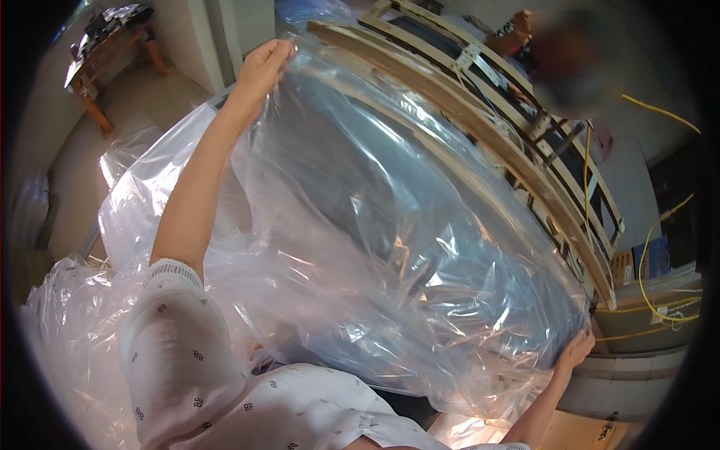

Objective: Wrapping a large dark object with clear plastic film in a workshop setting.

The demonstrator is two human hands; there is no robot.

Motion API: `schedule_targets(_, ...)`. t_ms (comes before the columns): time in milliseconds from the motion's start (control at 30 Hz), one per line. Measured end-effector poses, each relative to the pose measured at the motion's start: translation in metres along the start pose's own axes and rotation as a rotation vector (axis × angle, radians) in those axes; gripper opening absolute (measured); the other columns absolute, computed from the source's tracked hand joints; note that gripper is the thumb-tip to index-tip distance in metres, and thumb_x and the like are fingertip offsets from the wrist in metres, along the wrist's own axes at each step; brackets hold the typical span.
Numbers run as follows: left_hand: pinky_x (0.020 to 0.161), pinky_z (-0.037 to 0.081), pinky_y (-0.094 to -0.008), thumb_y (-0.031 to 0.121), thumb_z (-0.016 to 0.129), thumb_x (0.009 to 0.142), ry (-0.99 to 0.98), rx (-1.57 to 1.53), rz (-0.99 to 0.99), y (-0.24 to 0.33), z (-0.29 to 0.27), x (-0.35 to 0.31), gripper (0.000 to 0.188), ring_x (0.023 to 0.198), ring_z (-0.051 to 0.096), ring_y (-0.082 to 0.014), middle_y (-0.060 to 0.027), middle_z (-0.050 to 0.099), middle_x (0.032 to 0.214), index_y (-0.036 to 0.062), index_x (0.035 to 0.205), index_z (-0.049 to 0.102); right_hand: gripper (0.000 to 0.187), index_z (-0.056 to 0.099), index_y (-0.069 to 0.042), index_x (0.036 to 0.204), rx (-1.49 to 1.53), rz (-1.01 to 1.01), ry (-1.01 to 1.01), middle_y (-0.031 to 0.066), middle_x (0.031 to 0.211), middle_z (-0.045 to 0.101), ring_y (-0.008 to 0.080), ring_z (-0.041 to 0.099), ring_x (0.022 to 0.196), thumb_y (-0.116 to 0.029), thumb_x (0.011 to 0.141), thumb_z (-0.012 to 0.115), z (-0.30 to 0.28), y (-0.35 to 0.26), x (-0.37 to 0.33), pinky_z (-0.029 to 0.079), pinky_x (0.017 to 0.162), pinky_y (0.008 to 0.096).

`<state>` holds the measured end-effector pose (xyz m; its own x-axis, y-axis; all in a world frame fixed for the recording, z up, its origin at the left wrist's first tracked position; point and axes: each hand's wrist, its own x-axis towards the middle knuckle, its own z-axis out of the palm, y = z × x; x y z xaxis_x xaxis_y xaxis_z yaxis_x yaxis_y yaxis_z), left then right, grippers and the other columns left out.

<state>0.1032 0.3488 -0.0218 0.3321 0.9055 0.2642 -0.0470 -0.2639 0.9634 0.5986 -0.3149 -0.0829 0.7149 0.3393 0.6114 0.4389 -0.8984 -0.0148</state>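
Clear plastic sheeting [352, 247] stretches right across the middle of the view, hanging between two hands set far apart, and it's the spread that matters now. Left hand [264, 71] up at the far corner, fingers closed on a gathered pinch of film; right hand [574, 349] low at the near right edge, fingers curled at the film's margin, though how firmly it grips I can't tell. Good wide reach, that: I'd pull both ends gently outward, at matching tension, so those glinting creases in the centre flatten before the edge is tucked. Thin film like this will probably stretch or split if one corner is yanked, so a broad hold beats a fingertip pinch. Through it shows a smooth grey-blue surface [330, 142], and just beyond runs the long wooden rail [491, 133], where a rough edge could well snag; lifting the sheet clear before drawing it along looks wise. Over on the left, loose folds [82, 322] bunch beside the sleeve, slack worth feeding across. Farther out, an open wooden frame [431, 34], a co-worker's hand [516, 31] beside it, and a yellow cord [643, 274] trailing on the right, best kept out of the film.
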Motion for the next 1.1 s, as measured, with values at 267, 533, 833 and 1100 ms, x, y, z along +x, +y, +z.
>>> schedule_targets(267, 0.047, 0.021, -0.0177, 0.019, 0.059, 0.084, 0.01, -0.109, 0.098, 0.041, -0.014, -0.057, 0.016, 0.054, 0.031, 0.0, 0.0091, 0.04, 0.063, 0.0077, 0.094, 0.061, 0.043, 0.042, 0.001, 0.122, -0.001, -0.042, -0.034, 0.0231, 0.121, 0.044, 0.0384, 0.043, 0.109, -0.029, 0.092, 0.037, -0.001, 0.009, -0.024, 0.034, 0.091, 0.0432)
schedule_targets(533, 0.046, 0.023, -0.0178, 0.029, 0.064, 0.077, 0.091, -0.035, -0.02, 0.048, -0.016, -0.057, 0.028, 0.052, 0.031, -0.0004, 0.0091, 0.049, 0.065, 0.0084, 0.095, 0.066, 0.043, 0.041, 0.002, 0.124, -0.05, -0.019, -0.116, 0.0225, 0.128, 0.039, 0.0367, 0.037, 0.118, -0.025, 0.091, 0.041, -0.022, -0.003, -0.031, 0.029, 0.099, 0.0409)
schedule_targets(833, 0.084, 0.043, -0.0295, 0.029, 0.057, 0.084, 0.259, 0.899, 0.202, -0.072, -0.176, 0.066, 0.036, 0.093, 0.059, -0.0193, -0.0125, 0.063, 0.101, 0.0002, 0.104, 0.061, 0.05, 0.035, -0.015, 0.133, 0.118, -0.209, -0.488, 0.0087, 0.139, 0.03, 0.0304, 0.027, 0.128, -0.027, 0.085, 0.043, -0.066, -0.084, -0.055, 0.023, 0.101, 0.0472)
schedule_targets(1100, 0.091, 0.037, -0.0352, 0.025, 0.048, 0.088, -0.231, 1.345, 0.697, -0.084, -0.091, 0.102, 0.037, 0.107, 0.049, -0.0306, -0.0146, 0.053, 0.115, 0.0034, 0.117, 0.052, 0.053, 0.027, -0.012, 0.136, 0.183, -0.211, -0.415, 0.0099, 0.142, 0.024, 0.0294, 0.021, 0.131, -0.037, 0.09, 0.038, -0.056, -0.089, -0.065, 0.017, 0.103, 0.0484)
